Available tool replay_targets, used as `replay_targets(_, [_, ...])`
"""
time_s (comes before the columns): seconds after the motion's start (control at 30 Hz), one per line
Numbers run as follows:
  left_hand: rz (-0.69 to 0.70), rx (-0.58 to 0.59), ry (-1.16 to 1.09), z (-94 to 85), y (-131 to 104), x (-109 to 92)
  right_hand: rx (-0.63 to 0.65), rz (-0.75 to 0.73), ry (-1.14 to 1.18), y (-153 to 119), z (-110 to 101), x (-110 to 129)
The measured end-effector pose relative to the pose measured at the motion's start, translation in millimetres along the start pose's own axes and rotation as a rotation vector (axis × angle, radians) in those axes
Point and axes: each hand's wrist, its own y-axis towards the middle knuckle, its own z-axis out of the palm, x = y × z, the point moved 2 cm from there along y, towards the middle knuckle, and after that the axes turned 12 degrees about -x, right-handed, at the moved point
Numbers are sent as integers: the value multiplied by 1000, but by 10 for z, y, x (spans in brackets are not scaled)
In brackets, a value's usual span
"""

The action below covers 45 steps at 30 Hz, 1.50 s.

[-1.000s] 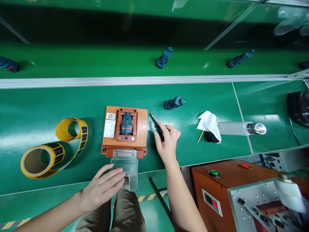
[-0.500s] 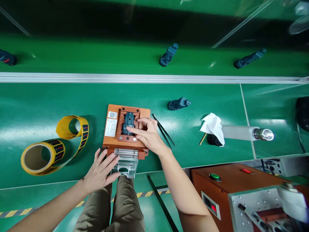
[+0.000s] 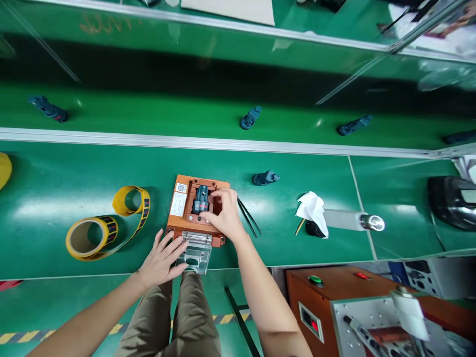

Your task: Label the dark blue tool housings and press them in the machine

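Observation:
A dark blue plastic battery pack [image 3: 201,201] with red lettering lies in the recess of an orange fixture [image 3: 178,224]. My right hand [image 3: 227,218] is over the fixture's right side. Its thumb tip is at the pack's lower end and its index finger is bent by the right side, with a gap between them; whether they touch the pack is hard to tell. My left hand [image 3: 163,258] lies with fingers spread at the fixture's front left corner, fingertips against the clear hinged cover [image 3: 199,253], which is swung down toward me.
Left of the fixture is a yellow label roll [image 3: 86,238] with its strip unwound. Black tweezers [image 3: 250,217] lie on the right. Farther right are another pack [image 3: 265,178], a white cloth [image 3: 313,212] and a bottle [image 3: 349,220]. An orange machine [image 3: 334,282] stands at lower right.
My right index finger has drawn back off the pack's face, and red lettering now shows there. The camera view has tilted upward. My left hand stays at the cover.

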Motion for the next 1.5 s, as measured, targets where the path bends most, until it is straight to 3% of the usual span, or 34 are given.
replay_targets(0.13, [12,16,48,-24,14,6,5,7,-112,51,1,314])
replay_targets(0.27, [-87,9,21,-169,173,-118,-15,161,14,-95,-278,781])
replay_targets(0.33, [-230,-36,-50,-344,356,-267,32,229,87,-268,-478,1015])
replay_targets(0.4, [-460,-109,-192,-589,603,-435,56,210,134,-473,-679,1222])
replay_targets(0.5, [-844,-259,-603,-1018,1028,-652,43,85,187,-767,-943,1468])
replay_targets(0.53, [-912,-251,-770,-1151,1170,-721,35,41,206,-847,-1023,1538])
replay_targets(0.6, [-953,-150,-1019,-1385,1422,-865,15,-21,247,-963,-1185,1671])
replay_targets(0.67, [-940,-64,-1110,-1565,1602,-1016,-5,2,304,-1024,-1360,1788])
replay_targets(0.77, [-927,-122,-1106,-1719,1760,-1272,13,141,466,-1060,-1624,1912])
replay_targets(0.9, [-854,-196,-1102,-1770,1901,-1677,144,328,760,-1125,-1873,1947])
replay_targets(0.97, [-824,-192,-1126,-1766,1966,-1855,147,399,857,-1181,-1950,1925])
replay_targets(1.1, [-786,-135,-1212,-1720,2083,-2085,6,466,1043,-1288,-2067,1914])
replay_targets(1.3, [-731,-69,-1254,-1571,2245,-2228,-136,565,1173,-1337,-2276,1980])
replay_targets(1.37, [-699,-68,-1246,-1497,2294,-2258,-83,633,1274,-1334,-2310,2013])
replay_targets(1.5, [-626,-156,-1157,-1383,2387,-2278,157,741,1471,-1332,-2249,2114])
